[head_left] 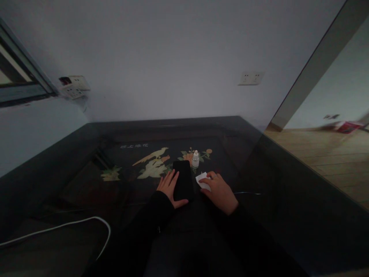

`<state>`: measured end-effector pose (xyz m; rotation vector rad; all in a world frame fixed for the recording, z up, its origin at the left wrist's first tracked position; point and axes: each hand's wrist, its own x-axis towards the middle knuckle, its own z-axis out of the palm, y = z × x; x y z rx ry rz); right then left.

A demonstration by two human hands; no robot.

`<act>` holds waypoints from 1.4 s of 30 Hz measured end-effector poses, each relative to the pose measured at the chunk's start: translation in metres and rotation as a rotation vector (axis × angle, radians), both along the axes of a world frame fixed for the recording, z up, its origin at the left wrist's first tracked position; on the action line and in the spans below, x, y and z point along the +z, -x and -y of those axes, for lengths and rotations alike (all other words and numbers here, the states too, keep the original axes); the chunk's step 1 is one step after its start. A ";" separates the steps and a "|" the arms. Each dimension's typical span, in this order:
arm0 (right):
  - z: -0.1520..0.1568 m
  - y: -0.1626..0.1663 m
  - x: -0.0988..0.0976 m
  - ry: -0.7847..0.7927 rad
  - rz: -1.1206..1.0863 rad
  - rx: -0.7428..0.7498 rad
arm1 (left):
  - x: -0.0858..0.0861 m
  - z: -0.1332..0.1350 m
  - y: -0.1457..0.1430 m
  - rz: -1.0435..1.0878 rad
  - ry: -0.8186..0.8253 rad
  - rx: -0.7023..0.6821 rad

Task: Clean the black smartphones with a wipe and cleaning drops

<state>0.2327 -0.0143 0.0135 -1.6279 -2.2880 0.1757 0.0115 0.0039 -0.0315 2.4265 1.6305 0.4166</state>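
A black phone [183,180] lies flat on the dark glass-topped table [115,200]. My left hand [170,187] rests flat beside it, fingers stretched out along the phone's left edge and thumb at its near corner. My right hand [220,192] lies to the right of the phone with its fingers curled on a small white cloth or tissue [202,181]. A little clear bottle with a white cap [195,159] stands upright just beyond the phone's far right corner.
The tabletop carries a painted bird-and-flower picture [152,163]. A white cable [86,223] loops across the near left. Wall sockets [250,78] sit on the back wall, more on the left wall [73,86]. A wooden floor [323,157] lies to the right.
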 end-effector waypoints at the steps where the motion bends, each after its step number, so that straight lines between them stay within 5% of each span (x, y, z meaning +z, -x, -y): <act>1: 0.000 0.002 -0.001 -0.017 -0.001 0.011 | -0.002 0.000 -0.001 -0.014 0.029 0.010; 20: -0.004 0.022 -0.026 -0.182 0.044 -0.064 | -0.002 -0.004 -0.003 0.022 0.036 0.027; 25: -0.008 0.022 -0.029 -0.204 -0.133 -0.047 | -0.009 -0.010 -0.001 0.038 0.049 0.016; 32: -0.054 0.000 -0.034 -0.258 -0.515 -0.192 | -0.007 -0.008 -0.002 0.066 0.026 0.001; 42: -0.090 0.016 -0.045 -0.193 -0.575 -0.185 | -0.003 -0.007 -0.004 0.038 0.061 0.006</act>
